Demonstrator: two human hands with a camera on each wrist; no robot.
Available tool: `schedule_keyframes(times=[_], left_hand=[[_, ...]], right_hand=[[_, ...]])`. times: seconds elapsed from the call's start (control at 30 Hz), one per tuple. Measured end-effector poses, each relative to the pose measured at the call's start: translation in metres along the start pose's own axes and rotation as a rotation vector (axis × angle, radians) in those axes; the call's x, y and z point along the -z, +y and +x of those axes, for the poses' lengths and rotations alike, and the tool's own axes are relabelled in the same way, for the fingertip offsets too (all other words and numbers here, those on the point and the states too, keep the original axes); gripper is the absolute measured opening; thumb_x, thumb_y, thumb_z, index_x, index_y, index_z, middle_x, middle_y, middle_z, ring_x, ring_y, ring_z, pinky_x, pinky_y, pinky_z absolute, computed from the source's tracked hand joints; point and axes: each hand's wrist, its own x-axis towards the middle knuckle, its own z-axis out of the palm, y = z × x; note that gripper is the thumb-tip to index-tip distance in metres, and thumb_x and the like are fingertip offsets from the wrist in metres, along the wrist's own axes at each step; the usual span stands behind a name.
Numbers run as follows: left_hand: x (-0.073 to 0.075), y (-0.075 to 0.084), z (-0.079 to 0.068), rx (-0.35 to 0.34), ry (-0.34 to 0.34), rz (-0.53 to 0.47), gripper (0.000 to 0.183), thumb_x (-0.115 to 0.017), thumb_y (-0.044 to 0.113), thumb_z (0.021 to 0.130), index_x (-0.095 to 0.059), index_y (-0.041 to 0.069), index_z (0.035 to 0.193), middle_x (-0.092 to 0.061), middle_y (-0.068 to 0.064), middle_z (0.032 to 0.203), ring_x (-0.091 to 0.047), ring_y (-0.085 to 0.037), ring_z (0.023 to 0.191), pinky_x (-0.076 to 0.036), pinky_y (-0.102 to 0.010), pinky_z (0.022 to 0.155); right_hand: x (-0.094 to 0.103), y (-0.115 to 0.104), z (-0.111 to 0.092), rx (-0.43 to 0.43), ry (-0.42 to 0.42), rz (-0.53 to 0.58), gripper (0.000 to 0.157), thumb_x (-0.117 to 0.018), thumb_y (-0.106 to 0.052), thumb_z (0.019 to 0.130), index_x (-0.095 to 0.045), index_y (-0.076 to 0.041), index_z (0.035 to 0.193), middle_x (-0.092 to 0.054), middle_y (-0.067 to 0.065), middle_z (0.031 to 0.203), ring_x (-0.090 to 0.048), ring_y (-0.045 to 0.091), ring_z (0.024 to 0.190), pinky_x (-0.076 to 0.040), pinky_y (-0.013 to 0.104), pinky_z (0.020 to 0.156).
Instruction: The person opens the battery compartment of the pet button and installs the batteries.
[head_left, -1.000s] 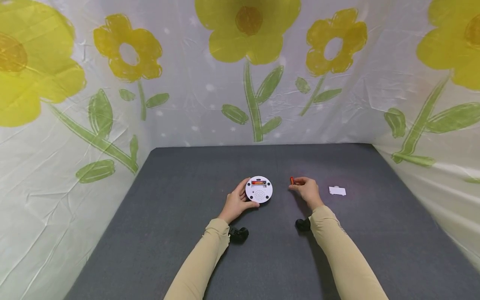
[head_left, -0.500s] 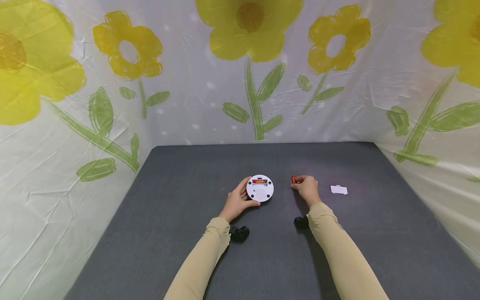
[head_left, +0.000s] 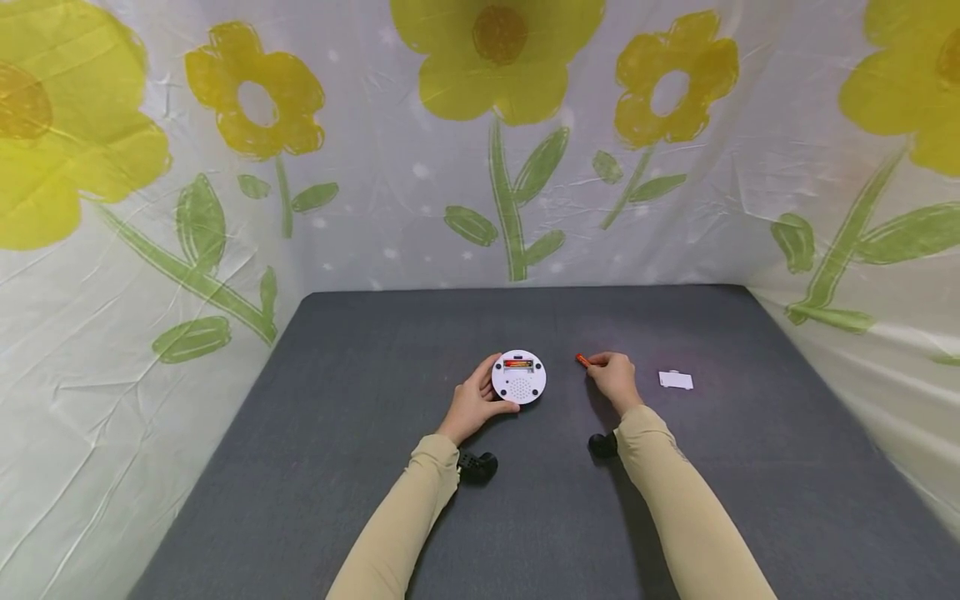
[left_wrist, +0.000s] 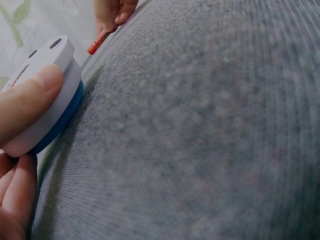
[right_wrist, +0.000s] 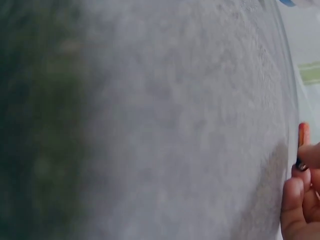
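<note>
My left hand [head_left: 474, 407] grips a round white device [head_left: 519, 390] by its left and near edges, thumb in front. Its underside faces up, showing small dark feet, a patch of speaker holes and an uncovered battery slot with a red and orange battery [head_left: 517, 363] in it. The left wrist view shows a blue band under the device's white body [left_wrist: 65, 107]. To the right, my right hand [head_left: 617, 382] pinches a red and orange battery [head_left: 582, 360] between thumb and fingers. This battery [left_wrist: 98, 44] is tilted and apart from the device.
A small white battery cover [head_left: 676, 380] lies on the dark grey table [head_left: 540, 517], right of my right hand. A white curtain [head_left: 360, 225] printed with yellow flowers surrounds the table at the back and sides. Black wrist cameras sit on both wrists.
The battery in my right fingers has turned from upright to a slant, its far end now pointing left toward the device. My left hand and the device have stayed nearly still.
</note>
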Motion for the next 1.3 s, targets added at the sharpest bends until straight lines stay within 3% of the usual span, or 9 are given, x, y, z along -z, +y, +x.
schedule_keyframes(times=[0.23, 0.37, 0.6, 0.73, 0.83, 1.03, 1.3], left_hand=[[-0.001, -0.025, 0.007, -0.010, 0.013, 0.028, 0.094, -0.084, 0.011, 0.066, -0.031, 0.007, 0.144, -0.042, -0.016, 0.138, -0.044, -0.020, 0.122, -0.043, -0.028, 0.092], [-0.001, -0.026, 0.007, -0.024, 0.013, 0.023, 0.094, -0.084, 0.011, 0.066, -0.031, 0.006, 0.144, -0.042, -0.016, 0.138, -0.044, -0.019, 0.122, -0.044, -0.028, 0.092], [0.002, 0.008, -0.003, -0.002, -0.012, 0.000, 0.087, -0.079, 0.000, 0.070, -0.030, 0.000, 0.143, -0.039, -0.024, 0.137, -0.041, -0.029, 0.123, -0.041, -0.037, 0.095], [0.000, -0.009, 0.003, -0.001, 0.001, -0.004, 0.090, -0.081, 0.002, 0.069, -0.031, 0.002, 0.144, -0.040, -0.021, 0.138, -0.042, -0.026, 0.123, -0.041, -0.036, 0.095], [-0.002, -0.022, 0.007, 0.011, 0.007, -0.009, 0.092, -0.082, 0.005, 0.068, -0.031, 0.006, 0.144, -0.041, -0.016, 0.139, -0.043, -0.020, 0.123, -0.042, -0.031, 0.094], [-0.002, -0.024, 0.007, 0.012, 0.003, -0.012, 0.093, -0.082, 0.008, 0.068, -0.030, 0.007, 0.145, -0.041, -0.012, 0.140, -0.043, -0.016, 0.123, -0.043, -0.027, 0.092], [-0.002, -0.021, 0.007, 0.019, 0.005, -0.012, 0.092, -0.082, 0.007, 0.069, -0.030, 0.007, 0.145, -0.040, -0.010, 0.140, -0.044, -0.014, 0.122, -0.043, -0.027, 0.093]], right_hand=[[0.001, 0.000, -0.003, -0.012, -0.040, 0.199, 0.024, -0.058, -0.010, 0.085, -0.067, 0.003, 0.104, -0.061, 0.010, 0.082, -0.050, 0.016, 0.063, -0.041, 0.023, 0.052], [0.000, -0.011, -0.005, 0.028, -0.050, 0.285, 0.025, -0.058, -0.012, 0.087, -0.066, 0.003, 0.106, -0.059, 0.011, 0.089, -0.047, 0.017, 0.071, -0.041, 0.024, 0.058], [-0.008, -0.039, -0.010, 0.099, -0.084, 0.434, 0.022, -0.059, -0.008, 0.090, -0.062, 0.005, 0.106, -0.060, 0.016, 0.094, -0.051, 0.022, 0.079, -0.045, 0.029, 0.069], [-0.015, -0.049, -0.015, 0.146, -0.144, 0.503, 0.021, -0.059, -0.006, 0.090, -0.060, 0.007, 0.107, -0.061, 0.019, 0.097, -0.055, 0.031, 0.083, -0.048, 0.043, 0.078], [-0.018, -0.053, -0.019, 0.176, -0.199, 0.534, 0.023, -0.059, -0.005, 0.090, -0.060, 0.008, 0.109, -0.062, 0.018, 0.099, -0.057, 0.031, 0.089, -0.047, 0.049, 0.084], [-0.018, -0.057, -0.024, 0.218, -0.275, 0.594, 0.026, -0.059, -0.002, 0.090, -0.057, 0.009, 0.113, -0.061, 0.022, 0.107, -0.059, 0.023, 0.093, -0.044, 0.052, 0.089], [-0.018, -0.062, -0.024, 0.244, -0.253, 0.637, 0.034, -0.064, -0.002, 0.086, -0.053, 0.002, 0.118, -0.063, 0.018, 0.099, -0.058, 0.016, 0.089, -0.048, 0.025, 0.079]])
